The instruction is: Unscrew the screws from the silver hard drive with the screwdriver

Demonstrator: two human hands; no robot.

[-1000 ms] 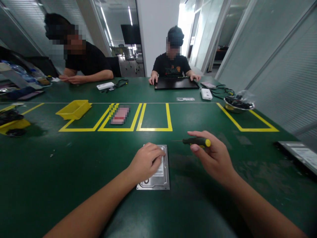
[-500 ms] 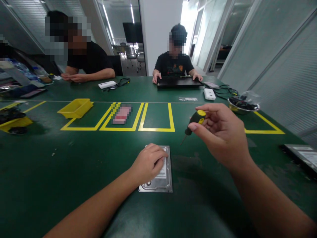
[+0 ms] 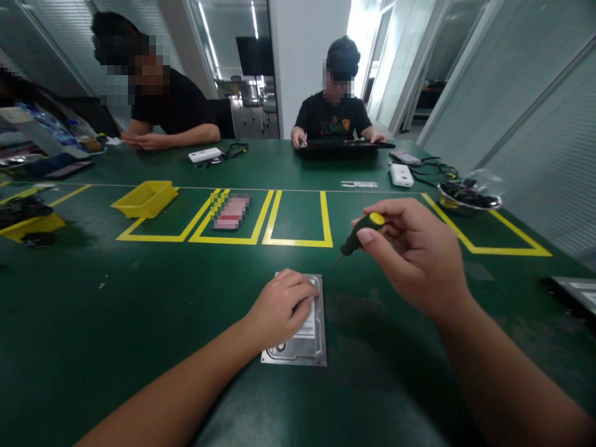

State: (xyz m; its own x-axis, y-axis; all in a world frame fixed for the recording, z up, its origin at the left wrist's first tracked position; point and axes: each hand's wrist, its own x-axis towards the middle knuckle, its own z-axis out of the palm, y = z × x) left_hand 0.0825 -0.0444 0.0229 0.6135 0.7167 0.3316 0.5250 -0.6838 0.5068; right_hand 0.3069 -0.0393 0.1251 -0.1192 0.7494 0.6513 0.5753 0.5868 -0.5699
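Observation:
A silver hard drive with a white label lies flat on the green table. My left hand rests on its upper left part, fingers bent over it and holding it down, hiding much of the label. To the right, my right hand pinches a small screwdriver with a dark green and yellow handle between thumb and fingers. The screwdriver is tilted, its thin tip pointing down and left, above the drive's upper right corner and apart from it.
Yellow tape marks squares on the table. Beyond the drive are a yellow bin and a pink card-like item. A metal bowl of dark parts stands back right. Another drive-like device lies far right. Two people sit opposite, one handling a black panel.
My right hand has turned the screwdriver flatter and brought its tip left, closer to the hard drive. My left hand stays on the drive. The person opposite has tilted the black panel.

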